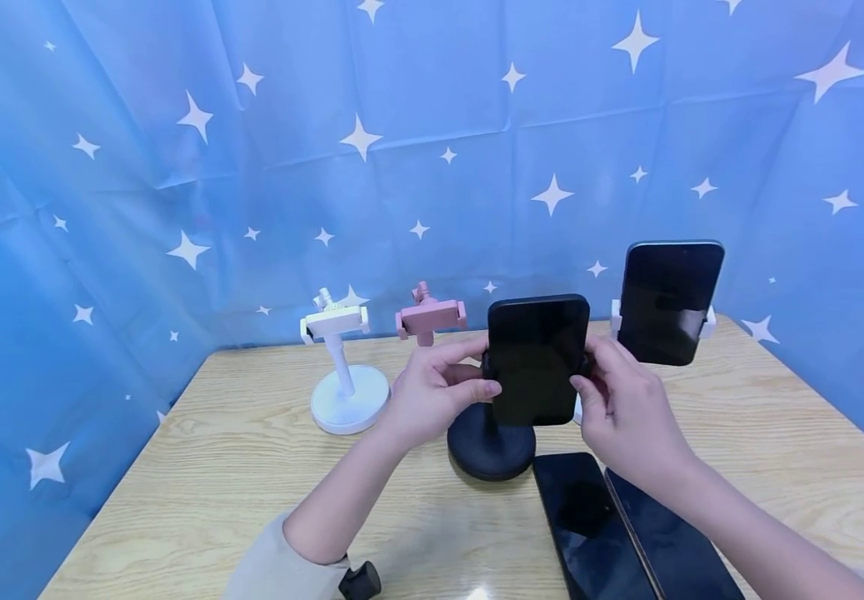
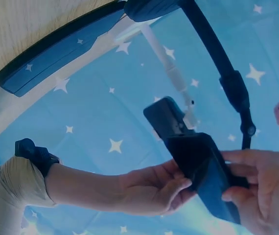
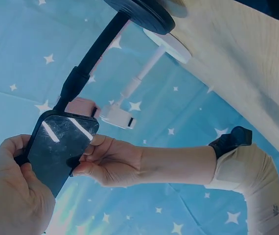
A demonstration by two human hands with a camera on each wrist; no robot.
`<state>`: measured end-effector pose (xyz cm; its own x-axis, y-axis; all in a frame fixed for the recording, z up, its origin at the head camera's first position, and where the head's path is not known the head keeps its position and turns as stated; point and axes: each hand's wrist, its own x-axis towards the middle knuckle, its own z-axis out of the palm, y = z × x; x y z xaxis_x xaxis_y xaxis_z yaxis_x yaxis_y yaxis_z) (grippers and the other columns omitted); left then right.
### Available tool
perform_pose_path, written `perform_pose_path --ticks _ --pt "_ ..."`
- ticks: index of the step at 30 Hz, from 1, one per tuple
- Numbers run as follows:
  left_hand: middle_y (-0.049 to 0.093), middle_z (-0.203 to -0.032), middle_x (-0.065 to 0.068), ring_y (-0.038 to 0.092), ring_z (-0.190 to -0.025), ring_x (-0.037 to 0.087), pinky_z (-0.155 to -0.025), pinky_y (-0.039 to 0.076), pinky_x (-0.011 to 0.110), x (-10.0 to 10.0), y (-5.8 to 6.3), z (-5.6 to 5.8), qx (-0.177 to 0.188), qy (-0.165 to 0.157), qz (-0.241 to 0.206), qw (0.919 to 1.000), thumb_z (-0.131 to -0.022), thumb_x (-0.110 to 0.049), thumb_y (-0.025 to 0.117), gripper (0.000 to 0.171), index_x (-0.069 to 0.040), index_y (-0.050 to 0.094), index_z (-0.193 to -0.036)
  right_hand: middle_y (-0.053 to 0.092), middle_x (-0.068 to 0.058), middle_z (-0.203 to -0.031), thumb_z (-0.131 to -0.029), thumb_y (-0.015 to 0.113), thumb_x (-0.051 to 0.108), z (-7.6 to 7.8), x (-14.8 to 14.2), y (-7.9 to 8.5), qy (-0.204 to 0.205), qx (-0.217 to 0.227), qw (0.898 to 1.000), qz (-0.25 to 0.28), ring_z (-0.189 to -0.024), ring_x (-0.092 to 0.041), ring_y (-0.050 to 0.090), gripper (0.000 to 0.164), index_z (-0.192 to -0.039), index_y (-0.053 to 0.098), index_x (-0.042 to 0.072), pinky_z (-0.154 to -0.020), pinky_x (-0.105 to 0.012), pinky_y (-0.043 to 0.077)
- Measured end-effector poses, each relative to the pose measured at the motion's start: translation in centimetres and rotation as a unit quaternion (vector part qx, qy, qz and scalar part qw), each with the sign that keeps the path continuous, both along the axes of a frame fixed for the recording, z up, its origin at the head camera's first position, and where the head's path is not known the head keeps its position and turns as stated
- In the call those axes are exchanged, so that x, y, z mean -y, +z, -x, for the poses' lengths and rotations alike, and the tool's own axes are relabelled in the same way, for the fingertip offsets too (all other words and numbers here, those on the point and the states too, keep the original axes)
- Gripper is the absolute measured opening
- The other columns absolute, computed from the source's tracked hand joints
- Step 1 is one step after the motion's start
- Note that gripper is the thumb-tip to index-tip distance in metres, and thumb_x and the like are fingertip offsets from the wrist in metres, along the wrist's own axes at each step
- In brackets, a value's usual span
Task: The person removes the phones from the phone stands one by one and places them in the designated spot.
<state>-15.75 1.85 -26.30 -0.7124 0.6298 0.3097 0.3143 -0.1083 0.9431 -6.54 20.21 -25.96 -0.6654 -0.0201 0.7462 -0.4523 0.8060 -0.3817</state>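
Observation:
A black smartphone [image 1: 539, 362] stands upright, screen toward me, at the head of a black phone stand [image 1: 491, 446]. The stand's dark clamp ends show at both of its side edges. My left hand [image 1: 439, 387] grips the clamp end at the left, its thumb tip over the phone's edge. On the opposite side my right hand [image 1: 634, 408] pinches the other clamp end, thumb against the phone's edge. Both hands also appear around the phone [image 3: 58, 152] in the right wrist view. In the left wrist view the phone [image 2: 210, 188] is seen at a slant, between the fingers.
Behind are a white phone stand [image 1: 347, 398] and a pink phone stand [image 1: 432, 319]. Another phone [image 1: 670, 300] sits in a white holder at the back right. Two dark phones [image 1: 589, 525] lie side by side on the wooden table [image 1: 199, 475], below my right forearm. A starry blue cloth [image 1: 402, 183] hangs behind.

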Motion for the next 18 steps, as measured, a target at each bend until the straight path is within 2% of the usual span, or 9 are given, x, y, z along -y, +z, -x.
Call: perform_pose_path --ticks 7,14,18 --pt "0.061 -0.106 0.028 0.066 -0.09 0.028 -0.077 0.052 0.04 1.4 -0.3 -0.2 -0.002 -0.025 -0.015 0.9996 -0.079 0.013 0.061 0.045 0.005 0.054 -0.123 0.058 -0.012 -0.094 -0.071 0.059 -0.023 -0.3 1.1 -0.5 0.017 -0.017 1.0 0.002 -0.068 -0.011 0.05 0.042 -0.11 0.054 -0.008 -0.061 -0.005 0.041" --pt "0.06 -0.105 0.029 0.065 -0.09 0.032 -0.076 0.052 0.04 2.1 -0.9 -0.6 -0.002 -0.03 -0.024 0.9993 -0.077 0.015 0.061 0.044 0.009 0.054 -0.12 0.058 -0.01 -0.091 -0.068 0.061 -0.025 -0.4 1.6 -1.2 0.033 -0.033 0.999 0.003 -0.067 -0.007 0.051 0.043 -0.107 0.054 -0.008 -0.062 -0.005 0.042" --pt "0.059 -0.105 0.027 0.066 -0.088 0.031 -0.075 0.053 0.04 2.5 -1.1 -0.8 -0.015 -0.031 -0.035 0.9988 -0.076 0.016 0.062 0.043 0.012 0.054 -0.118 0.059 -0.009 -0.092 -0.067 0.061 -0.025 -0.5 1.7 -1.6 0.048 -0.033 0.998 0.012 -0.07 -0.008 0.054 0.044 -0.107 0.055 -0.008 -0.067 -0.003 0.043"
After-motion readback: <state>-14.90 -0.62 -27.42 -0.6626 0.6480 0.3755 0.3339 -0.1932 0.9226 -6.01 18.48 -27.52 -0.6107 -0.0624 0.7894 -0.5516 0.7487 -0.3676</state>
